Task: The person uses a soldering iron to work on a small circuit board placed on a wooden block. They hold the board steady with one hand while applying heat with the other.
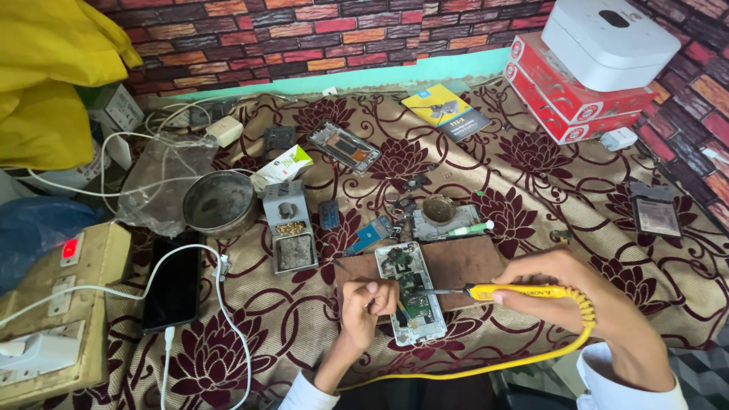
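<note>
One opened phone [411, 292] lies between both hands. The left hand [364, 305] pinches a thin stick against it; the right hand [548, 282] grips a yellow soldering iron [510, 291]. Beyond the left hand, one round metal bowl [219, 202] holds grey residue.

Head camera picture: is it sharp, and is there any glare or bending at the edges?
Head view: even, soft daylight with faint shadows; the opened white phone and yellow-handled soldering iron are sharp; the glossy black phone shows a dull sheen, no harsh glare; the brick-patterned wall curves slightly, a wide-angle effect.

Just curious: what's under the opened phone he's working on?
The opened phone lies on a brown mat, which rests on the floral cloth. The mat part directly beneath it is hidden.
</note>
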